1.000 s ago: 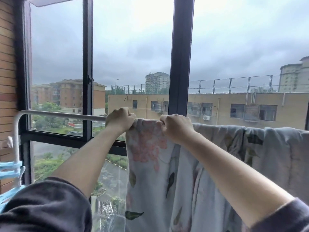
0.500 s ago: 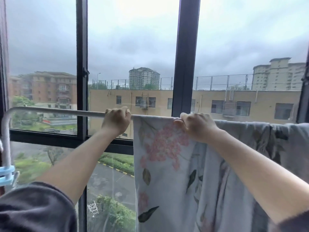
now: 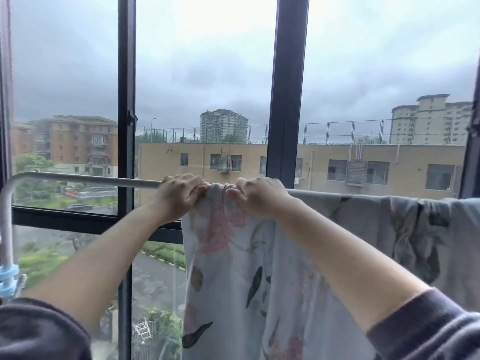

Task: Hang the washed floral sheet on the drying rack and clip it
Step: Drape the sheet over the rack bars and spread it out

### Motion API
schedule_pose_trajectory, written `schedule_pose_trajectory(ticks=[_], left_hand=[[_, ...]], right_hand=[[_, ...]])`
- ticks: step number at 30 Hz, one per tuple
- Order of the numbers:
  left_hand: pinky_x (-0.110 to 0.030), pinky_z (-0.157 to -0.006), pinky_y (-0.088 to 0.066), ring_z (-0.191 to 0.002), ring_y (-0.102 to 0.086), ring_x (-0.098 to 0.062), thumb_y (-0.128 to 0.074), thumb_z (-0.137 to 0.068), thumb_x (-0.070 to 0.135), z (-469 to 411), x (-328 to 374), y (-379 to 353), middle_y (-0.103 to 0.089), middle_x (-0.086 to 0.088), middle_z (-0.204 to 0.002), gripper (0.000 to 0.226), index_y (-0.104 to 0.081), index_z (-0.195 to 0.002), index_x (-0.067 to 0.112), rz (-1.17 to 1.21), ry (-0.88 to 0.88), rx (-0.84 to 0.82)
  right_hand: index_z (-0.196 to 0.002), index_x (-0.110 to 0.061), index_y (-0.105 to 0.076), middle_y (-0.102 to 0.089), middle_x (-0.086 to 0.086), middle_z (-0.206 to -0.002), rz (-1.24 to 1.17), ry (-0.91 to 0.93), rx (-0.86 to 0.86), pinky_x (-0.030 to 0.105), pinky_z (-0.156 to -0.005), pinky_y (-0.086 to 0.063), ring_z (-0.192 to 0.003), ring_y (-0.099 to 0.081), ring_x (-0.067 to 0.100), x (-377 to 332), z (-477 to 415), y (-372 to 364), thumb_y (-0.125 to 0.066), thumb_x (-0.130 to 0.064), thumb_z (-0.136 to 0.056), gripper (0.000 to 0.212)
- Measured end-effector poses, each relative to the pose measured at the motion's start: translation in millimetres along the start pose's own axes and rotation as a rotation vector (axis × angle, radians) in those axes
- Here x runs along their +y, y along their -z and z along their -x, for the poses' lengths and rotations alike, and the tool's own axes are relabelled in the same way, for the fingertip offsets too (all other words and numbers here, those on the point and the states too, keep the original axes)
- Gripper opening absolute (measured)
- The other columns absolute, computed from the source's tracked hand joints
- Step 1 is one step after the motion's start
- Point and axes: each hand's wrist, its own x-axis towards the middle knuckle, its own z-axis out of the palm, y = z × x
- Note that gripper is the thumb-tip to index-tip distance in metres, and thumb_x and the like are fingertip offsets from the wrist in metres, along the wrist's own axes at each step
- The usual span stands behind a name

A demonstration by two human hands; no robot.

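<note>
Since the earlier frame the two hands have closed toward each other, bunching the sheet edge that was spread flat between them. The floral sheet (image 3: 259,276) hangs draped over the drying rack rail (image 3: 85,178) in front of the window frame (image 3: 285,100), its free left edge falling straight below the hands. The right hand (image 3: 257,194) and left hand (image 3: 181,194) are both clenched on the gathered top edge at the rail, probably to reposition it along the bar. A blue clip (image 3: 9,280) sits unused on the rack's left upright; clipping is not yet done.
</note>
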Motion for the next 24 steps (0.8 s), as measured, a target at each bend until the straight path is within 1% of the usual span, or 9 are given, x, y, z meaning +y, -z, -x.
schedule_pose_trajectory(ticks=[3,5,7,9,11,14,18,21,24], left_hand=[[-0.036,-0.068,-0.048,-0.069,-0.063,-0.023,-0.042,-0.097,0.017,1,-4,7,-0.067,-0.002,-0.074,0.026,-0.065,-0.086,0.015,-0.004,0.006,0.115],[-0.033,-0.062,-0.045,-0.064,-0.061,-0.026,-0.043,-0.096,0.016,-2,0,11,-0.058,0.0,-0.061,0.029,-0.058,-0.072,0.017,-0.015,0.102,0.102],[-0.038,-0.072,-0.049,-0.074,-0.063,-0.03,-0.04,-0.095,0.022,-8,14,8,-0.061,-0.004,-0.068,0.029,-0.059,-0.076,0.014,-0.068,0.153,0.129],[-0.042,-0.087,-0.049,-0.092,-0.064,-0.028,-0.04,-0.095,0.026,-14,40,-2,-0.07,-0.006,-0.094,0.029,-0.065,-0.104,0.014,-0.009,0.108,0.14],[-0.037,-0.085,-0.05,-0.096,-0.064,-0.022,-0.043,-0.096,0.032,-21,74,-12,-0.07,-0.002,-0.105,0.031,-0.061,-0.118,0.019,0.126,0.007,0.046],[-0.033,-0.071,-0.053,-0.081,-0.066,-0.018,-0.048,-0.092,0.031,-29,97,-21,-0.073,0.001,-0.087,0.026,-0.07,-0.094,0.018,0.217,-0.074,0.107],[-0.032,-0.062,-0.048,-0.069,-0.063,-0.026,-0.057,-0.09,0.013,-27,79,-21,-0.062,0.001,-0.067,0.019,-0.06,-0.072,0.015,0.218,0.007,0.218],[-0.035,-0.062,-0.047,-0.069,-0.063,-0.032,-0.054,-0.093,0.016,-19,50,-16,-0.067,-0.015,-0.072,0.019,-0.063,-0.079,0.008,0.087,0.127,0.296],[-0.041,-0.07,-0.047,-0.076,-0.063,-0.037,-0.047,-0.096,0.02,-12,31,-4,-0.067,-0.022,-0.078,0.025,-0.065,-0.087,0.005,-0.079,0.349,0.328]], right_hand=[[-0.112,-0.021,-0.05,-0.063,0.008,-0.108,-0.104,-0.015,-0.04,0.035,-0.069,-0.036,-0.097,-0.058,0.027,32,22,15,-0.025,-0.057,-0.097,0.046],[-0.107,-0.02,-0.051,-0.063,0.008,-0.103,-0.089,-0.062,-0.072,0.036,-0.07,-0.039,-0.095,-0.058,0.027,58,40,20,-0.025,-0.057,-0.097,0.046],[-0.096,-0.02,-0.049,-0.062,0.007,-0.094,-0.019,-0.102,-0.094,0.037,-0.07,-0.039,-0.092,-0.058,0.027,78,55,20,-0.023,-0.058,-0.096,0.047],[-0.088,-0.021,-0.046,-0.056,0.004,-0.084,0.018,-0.115,-0.086,0.037,-0.068,-0.037,-0.086,-0.055,0.026,85,60,19,-0.022,-0.059,-0.096,0.045],[-0.087,-0.023,-0.046,-0.055,0.002,-0.083,0.02,-0.107,-0.063,0.036,-0.068,-0.033,-0.08,-0.05,0.023,84,60,18,-0.021,-0.06,-0.095,0.045],[-0.092,-0.023,-0.05,-0.06,0.004,-0.087,0.029,-0.093,-0.04,0.037,-0.068,-0.033,-0.083,-0.053,0.025,88,60,17,-0.021,-0.06,-0.096,0.047],[-0.088,-0.02,-0.049,-0.064,0.005,-0.087,0.085,-0.07,0.012,0.036,-0.067,-0.033,-0.086,-0.059,0.027,101,66,13,-0.023,-0.06,-0.095,0.048],[-0.087,-0.02,-0.05,-0.06,0.004,-0.08,0.089,-0.081,0.038,0.035,-0.067,-0.031,-0.083,-0.059,0.027,106,71,13,-0.024,-0.061,-0.094,0.05],[-0.091,-0.019,-0.053,-0.065,0.006,-0.087,0.111,-0.085,0.084,0.035,-0.067,-0.03,-0.086,-0.06,0.029,109,73,10,-0.026,-0.061,-0.094,0.05]])
